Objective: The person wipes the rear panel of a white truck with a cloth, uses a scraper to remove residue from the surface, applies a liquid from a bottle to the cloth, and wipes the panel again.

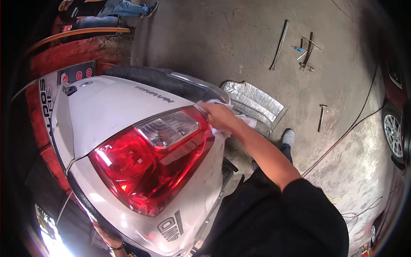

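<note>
A: Cloth (247, 122)?
B: White, bunched in right hand (217, 115), at tail light's (154, 165) upper end.
A: Light?
B: Red, clear inset (173, 127), mounted in white truck body (113, 107). Left hand (109, 236) by dark rim (82, 196).

A hammer (321, 119) lies on the grey concrete floor (239, 47)

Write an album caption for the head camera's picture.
Right hand holding a white cloth at the edge of the red tail light on a white vehicle.
</note>
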Tool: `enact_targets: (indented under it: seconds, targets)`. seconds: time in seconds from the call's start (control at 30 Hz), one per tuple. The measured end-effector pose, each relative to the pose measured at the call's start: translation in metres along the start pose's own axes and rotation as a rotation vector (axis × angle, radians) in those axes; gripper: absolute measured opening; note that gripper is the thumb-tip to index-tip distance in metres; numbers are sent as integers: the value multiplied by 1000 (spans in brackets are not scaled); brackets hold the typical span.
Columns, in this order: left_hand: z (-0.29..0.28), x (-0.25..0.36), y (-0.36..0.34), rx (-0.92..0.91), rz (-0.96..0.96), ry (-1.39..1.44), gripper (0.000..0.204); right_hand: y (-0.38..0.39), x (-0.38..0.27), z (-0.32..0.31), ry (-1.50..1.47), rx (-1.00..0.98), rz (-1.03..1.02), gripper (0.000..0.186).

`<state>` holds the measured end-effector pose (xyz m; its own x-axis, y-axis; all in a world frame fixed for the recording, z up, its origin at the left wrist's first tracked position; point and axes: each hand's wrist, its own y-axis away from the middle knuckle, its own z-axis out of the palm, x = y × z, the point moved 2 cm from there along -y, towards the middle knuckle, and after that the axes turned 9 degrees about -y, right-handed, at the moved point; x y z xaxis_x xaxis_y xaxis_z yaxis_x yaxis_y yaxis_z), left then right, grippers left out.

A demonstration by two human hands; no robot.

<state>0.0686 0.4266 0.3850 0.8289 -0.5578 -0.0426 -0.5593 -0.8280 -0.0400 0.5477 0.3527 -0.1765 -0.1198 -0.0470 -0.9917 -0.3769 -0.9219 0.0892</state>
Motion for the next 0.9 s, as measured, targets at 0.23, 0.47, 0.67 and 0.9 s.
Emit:
enact_targets:
  seconds: [0.23, 0.47, 0.67, 0.9]
  targets:
    - [-4, -36, 19, 53, -36, 161, 69, 37, 42, 19, -90, 79, -59, 56]
    - [-15, -89, 25, 162, -23, 135, 67, -21, 23, 2, -84, -20, -51, 58]
    - [-23, -98, 39, 157, -245, 476, 71, 121, 51, 61, 59, 173, -65, 76]
    - [-41, -114, 41, 278, 19, -360, 76, 121, 10, 67, -54, 297, -3, 79]
